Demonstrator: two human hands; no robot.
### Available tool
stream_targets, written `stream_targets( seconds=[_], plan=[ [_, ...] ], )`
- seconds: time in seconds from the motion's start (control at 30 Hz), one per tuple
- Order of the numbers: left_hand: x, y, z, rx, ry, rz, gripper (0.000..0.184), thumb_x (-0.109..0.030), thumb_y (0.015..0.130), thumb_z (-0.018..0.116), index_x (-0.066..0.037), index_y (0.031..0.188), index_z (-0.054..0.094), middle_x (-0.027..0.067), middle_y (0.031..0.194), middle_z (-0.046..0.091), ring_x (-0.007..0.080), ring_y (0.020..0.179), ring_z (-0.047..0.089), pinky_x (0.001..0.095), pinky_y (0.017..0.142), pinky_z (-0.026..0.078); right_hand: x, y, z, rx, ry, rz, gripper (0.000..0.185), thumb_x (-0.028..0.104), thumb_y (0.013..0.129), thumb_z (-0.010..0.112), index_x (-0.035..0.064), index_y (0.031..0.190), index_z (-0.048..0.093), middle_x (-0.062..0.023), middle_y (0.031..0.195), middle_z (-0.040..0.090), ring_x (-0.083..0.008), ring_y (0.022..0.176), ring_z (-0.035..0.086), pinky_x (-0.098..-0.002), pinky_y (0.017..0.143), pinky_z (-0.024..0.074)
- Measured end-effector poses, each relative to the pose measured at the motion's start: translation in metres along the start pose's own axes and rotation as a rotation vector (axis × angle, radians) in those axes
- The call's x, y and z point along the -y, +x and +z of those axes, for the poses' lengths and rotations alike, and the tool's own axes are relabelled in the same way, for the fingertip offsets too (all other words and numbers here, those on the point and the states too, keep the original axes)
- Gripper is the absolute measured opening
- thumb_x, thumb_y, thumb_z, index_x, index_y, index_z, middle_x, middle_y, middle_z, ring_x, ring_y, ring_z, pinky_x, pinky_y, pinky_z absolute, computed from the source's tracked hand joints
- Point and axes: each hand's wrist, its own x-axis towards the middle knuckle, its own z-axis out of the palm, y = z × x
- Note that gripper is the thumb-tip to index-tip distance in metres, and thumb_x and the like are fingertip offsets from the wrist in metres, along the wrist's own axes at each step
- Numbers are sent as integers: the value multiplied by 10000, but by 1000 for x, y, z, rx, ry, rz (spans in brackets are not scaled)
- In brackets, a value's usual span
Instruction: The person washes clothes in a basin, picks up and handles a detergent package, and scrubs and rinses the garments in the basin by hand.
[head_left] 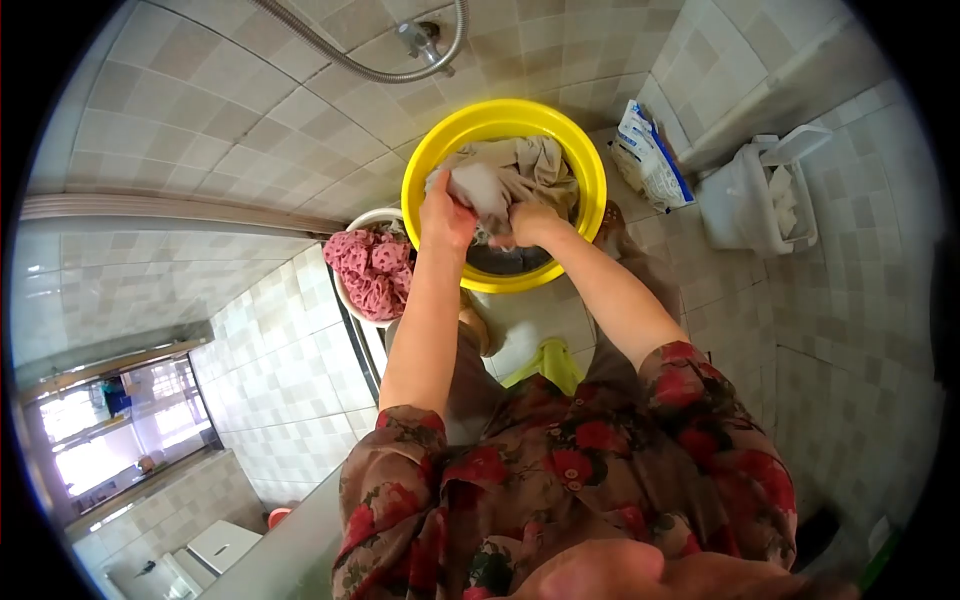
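A yellow basin [594,190] stands on the tiled floor and holds wet-looking beige cloth [545,172] and a dark cloth [508,260] lower down. Over the basin my left hand [447,212] is closed on the left side of a light grey cloth [480,190]. My right hand [532,226] grips the lower part of that same cloth, its fingers wrapped round it. Part of the left fingers is hidden behind the cloth.
A white basin [347,300] with pink patterned cloth [370,272] is at the left. To the right are a blue-and-white bag [652,160] and a white bin [738,202]. A shower hose [345,62] hangs above. A green object [548,366] is between the legs.
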Motion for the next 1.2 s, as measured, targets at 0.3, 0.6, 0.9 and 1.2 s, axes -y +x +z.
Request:
stream_targets(
  seconds=[0.3,0.6,0.9,1.2],
  plan=[
    [-49,-28,34,267,141,119,412,-261,942,446,-86,1309,386,64,1164,563,238,1122,510,402,939,387,-45,-10,-39,-605,636,-142,321,234,900,460,-26,1034,592,-230,1041,618,-367,993,579,-388,845,449],
    [-14,-16,-4,165,397,97,552,-3,819,572,-170,1301,359,56,1106,559,180,924,585,324,705,470,-42,21,-29,-719,853,-124,316,216,891,462,-33,1032,597,-193,968,624,-270,918,583,-341,826,434],
    [-4,-25,-19,398,1288,817,852,60,666,671,-87,1420,302,169,1275,482,253,1147,500,329,944,424,-13,27,-42,-265,757,-149,343,303,887,579,-32,839,637,-34,676,577,-117,635,500,-279,584,416],
    [-18,-15,-25,8,204,112,246,-210,914,570,-12,1049,626,97,925,665,200,842,644,316,764,526,-31,17,-71,-229,815,-215,435,397,859,630,15,1066,643,-20,984,620,-95,889,521,-234,765,429]
  ],
)
